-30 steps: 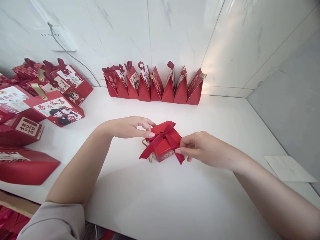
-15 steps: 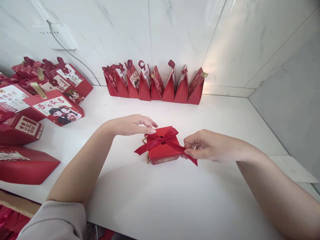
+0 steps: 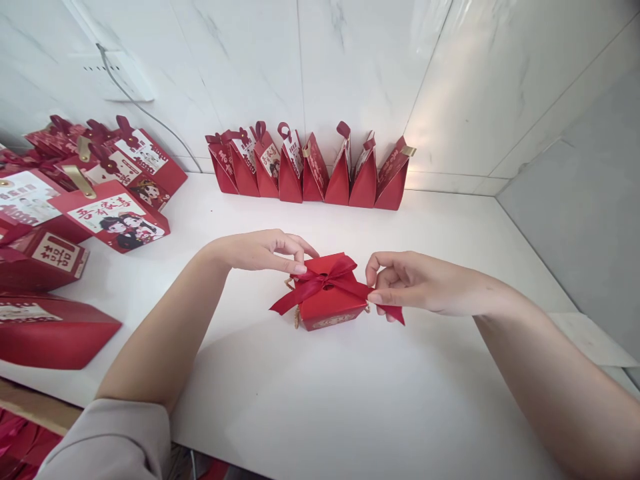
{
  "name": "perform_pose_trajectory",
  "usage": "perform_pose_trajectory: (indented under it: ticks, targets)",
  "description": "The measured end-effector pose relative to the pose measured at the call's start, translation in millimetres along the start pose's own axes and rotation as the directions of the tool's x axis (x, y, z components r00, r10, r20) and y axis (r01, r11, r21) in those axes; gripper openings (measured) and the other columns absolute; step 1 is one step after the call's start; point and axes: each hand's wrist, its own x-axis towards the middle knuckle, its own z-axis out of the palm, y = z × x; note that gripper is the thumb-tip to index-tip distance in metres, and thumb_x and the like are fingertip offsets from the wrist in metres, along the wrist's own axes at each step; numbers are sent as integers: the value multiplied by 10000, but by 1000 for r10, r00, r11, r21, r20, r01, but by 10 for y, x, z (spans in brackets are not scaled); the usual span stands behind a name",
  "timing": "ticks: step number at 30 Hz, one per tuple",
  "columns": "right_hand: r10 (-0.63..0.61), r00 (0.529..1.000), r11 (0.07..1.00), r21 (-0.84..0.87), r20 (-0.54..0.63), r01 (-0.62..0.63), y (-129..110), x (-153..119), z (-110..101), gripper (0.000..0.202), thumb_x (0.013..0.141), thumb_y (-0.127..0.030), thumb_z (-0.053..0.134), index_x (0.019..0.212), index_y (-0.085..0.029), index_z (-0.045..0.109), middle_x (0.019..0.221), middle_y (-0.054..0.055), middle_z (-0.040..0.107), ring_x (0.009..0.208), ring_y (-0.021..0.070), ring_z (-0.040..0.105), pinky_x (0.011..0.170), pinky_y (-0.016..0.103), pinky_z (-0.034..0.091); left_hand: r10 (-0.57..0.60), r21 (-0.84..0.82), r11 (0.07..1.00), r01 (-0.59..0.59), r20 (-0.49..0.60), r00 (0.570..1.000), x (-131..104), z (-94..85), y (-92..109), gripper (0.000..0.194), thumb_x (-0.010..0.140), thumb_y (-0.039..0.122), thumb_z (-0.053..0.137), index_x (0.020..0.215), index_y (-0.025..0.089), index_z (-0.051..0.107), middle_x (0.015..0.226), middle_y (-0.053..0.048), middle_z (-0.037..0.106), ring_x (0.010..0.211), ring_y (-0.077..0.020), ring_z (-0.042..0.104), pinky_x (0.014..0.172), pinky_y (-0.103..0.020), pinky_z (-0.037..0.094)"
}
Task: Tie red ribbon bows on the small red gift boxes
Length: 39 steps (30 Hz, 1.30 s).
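A small red gift box [image 3: 333,308] with gold print on its front sits on the white table, twisted cord handles at its sides. Across its top lies a dark red satin ribbon [image 3: 345,268] tied in a bow. My left hand [image 3: 273,252] is at the box's back left corner, thumb and forefinger closed at the bow's left loop; its other fingertips are partly hidden behind the box. To the right, my right hand [image 3: 413,283] pinches the bow's right tail between thumb and fingers, the tail's end poking out below. The left tail hangs loose over the box's side.
Along the tiled wall stands a row of red triangular gift boxes [image 3: 337,185] with ribbon loops. More finished red boxes [image 3: 120,217] crowd the left of the white table [image 3: 320,413]. A grey cable [image 3: 135,103] runs down the wall from a socket panel.
My right hand has shifted slightly up and right along the ribbon tail, its forefinger lifting. The bow's left tail looks wider and flatter. My left thumb has moved slightly left.
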Motion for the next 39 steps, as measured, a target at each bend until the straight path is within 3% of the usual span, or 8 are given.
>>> perform_pose_trajectory:
  ticks: [7,13,17,23,27,31,34,39]
  targets:
    - [176,978,977,105,117,-188,-10,50,32,469,710,-639,703,722,-177,625,648,37,683,562,164,640,582,283,518,87,-107,991,-85,19,996,25,-2,-23,348,868,482,569,736,165,627,1413,-68,504,1167,-237,568,958,-336,460]
    - [261,952,965,-19,160,-261,-35,52,163,546,762,-703,602,813,-174,726,786,83,740,613,190,687,630,299,526,75,-78,994,-74,3,997,28,-5,-13,351,879,473,557,739,166,653,1396,-58,520,1173,-226,556,917,-304,478]
    - [176,984,961,-214,-20,-177,-35,29,197,550,815,-715,510,747,-200,690,766,64,724,640,202,668,585,294,475,57,-56,997,-54,46,997,34,-3,-29,362,867,498,564,745,176,676,1339,-57,575,1109,-214,593,920,-310,477]
    - [64,962,838,-509,-264,-196,-70,-7,350,553,799,-750,489,908,-220,600,768,57,706,649,232,646,526,294,397,89,-137,988,-75,97,991,24,6,-5,287,810,458,645,712,199,720,1205,-58,657,1055,-232,620,887,-328,494]
    - [-143,905,664,-717,-402,-214,-90,-6,605,562,863,-632,490,1194,-178,475,716,41,677,556,245,612,450,279,271,75,-144,988,-60,97,992,9,16,26,286,835,448,617,732,214,744,1232,-43,659,1033,-220,631,898,-327,491]
    - [-227,892,541,-812,-391,-218,-85,-53,722,328,942,-272,397,1244,-159,460,716,41,668,446,192,536,413,278,191,58,-140,989,-44,101,993,2,17,29,322,851,471,591,742,213,749,1266,-43,646,1002,-214,640,871,-329,502]
    - [-271,888,555,-814,-371,-171,-101,-113,679,291,928,-171,366,1177,-178,518,738,36,669,435,162,492,418,283,221,49,-133,991,-35,103,993,5,20,32,344,865,481,568,739,212,742,1278,-33,636,969,-194,640,856,-313,505]
    - [-351,858,727,-687,-376,-4,-151,-161,549,379,950,-149,356,1254,-299,526,886,7,661,571,140,561,520,268,377,46,-155,988,-29,107,993,26,37,39,355,871,490,557,745,212,739,1223,-33,653,878,-175,633,802,-303,497]
